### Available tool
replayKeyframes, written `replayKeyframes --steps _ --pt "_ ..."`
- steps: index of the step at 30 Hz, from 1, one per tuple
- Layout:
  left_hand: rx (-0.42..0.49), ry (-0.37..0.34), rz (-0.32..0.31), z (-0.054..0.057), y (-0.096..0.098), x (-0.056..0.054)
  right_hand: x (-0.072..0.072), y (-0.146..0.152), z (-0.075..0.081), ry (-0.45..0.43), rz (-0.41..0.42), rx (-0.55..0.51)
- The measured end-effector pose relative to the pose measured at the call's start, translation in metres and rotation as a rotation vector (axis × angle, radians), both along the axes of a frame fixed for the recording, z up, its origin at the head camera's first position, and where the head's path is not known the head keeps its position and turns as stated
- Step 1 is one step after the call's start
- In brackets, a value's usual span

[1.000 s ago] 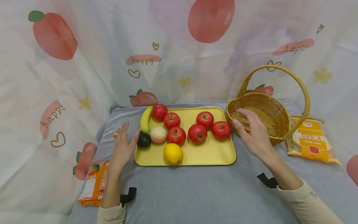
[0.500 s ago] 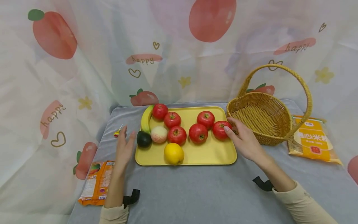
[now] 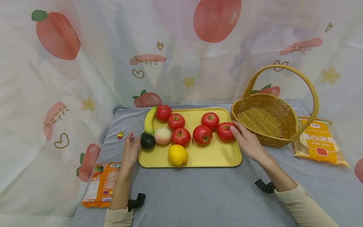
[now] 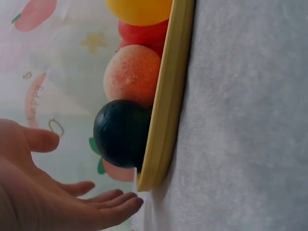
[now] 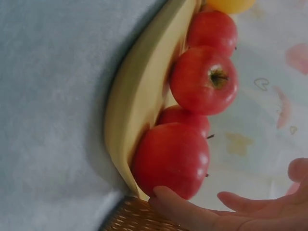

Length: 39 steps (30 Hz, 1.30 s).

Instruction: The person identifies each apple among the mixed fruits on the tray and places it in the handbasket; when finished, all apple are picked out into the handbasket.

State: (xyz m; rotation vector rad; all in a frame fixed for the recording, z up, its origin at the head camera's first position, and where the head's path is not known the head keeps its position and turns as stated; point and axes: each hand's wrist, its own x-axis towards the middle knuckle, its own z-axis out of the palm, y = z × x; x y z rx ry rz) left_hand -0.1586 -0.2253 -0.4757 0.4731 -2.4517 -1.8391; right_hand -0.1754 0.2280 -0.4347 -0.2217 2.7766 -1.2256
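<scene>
A yellow tray holds several red apples, a banana, a pale pink-speckled peach, a dark green avocado-like fruit and a round yellow fruit. Just left of the tray, my left hand hovers beside the dark fruit, fingers apart and holding nothing. My right hand is at the tray's right end, its fingers beside the rightmost apple. In the right wrist view, one fingertip overlaps the lower edge of that apple, with the other fingers extended.
A wicker basket with a tall handle stands behind my right hand. Right of it lies an orange-and-yellow food bag. An orange snack packet and a small lollipop lie on the left. A printed curtain hangs behind the grey cloth.
My right hand has moved left from in front of the basket to the rightmost apple. The left hand has shifted slightly right and nearer the tray, uncovering the lollipop.
</scene>
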Motion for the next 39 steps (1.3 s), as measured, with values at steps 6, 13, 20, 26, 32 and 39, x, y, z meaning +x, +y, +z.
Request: replayKeyframes --steps 6,13,20,26,32,39 --pt "0.244 -0.023 0.023 -0.003 -0.001 -0.002 -0.007 -0.002 -0.006 -0.039 -0.042 -0.054" --pt "0.397 -0.037 0.065 -0.012 -0.006 -0.003 -0.013 -0.004 -0.017 0.002 -0.092 -0.1" --pt "0.311 -0.058 0.028 -0.022 -0.011 -0.004 -0.022 -0.01 -0.026 0.021 -0.097 -0.122" --pt "0.288 -0.063 0.003 -0.026 -0.011 -0.003 -0.028 -0.011 -0.03 -0.114 -0.101 -0.237" --pt "0.306 -0.044 0.0 -0.028 -0.013 -0.003 -0.032 -0.011 -0.03 -0.173 -0.113 -0.305" --pt "0.298 -0.061 -0.003 -0.029 -0.014 -0.004 -0.03 -0.011 -0.028 -0.17 -0.131 -0.302"
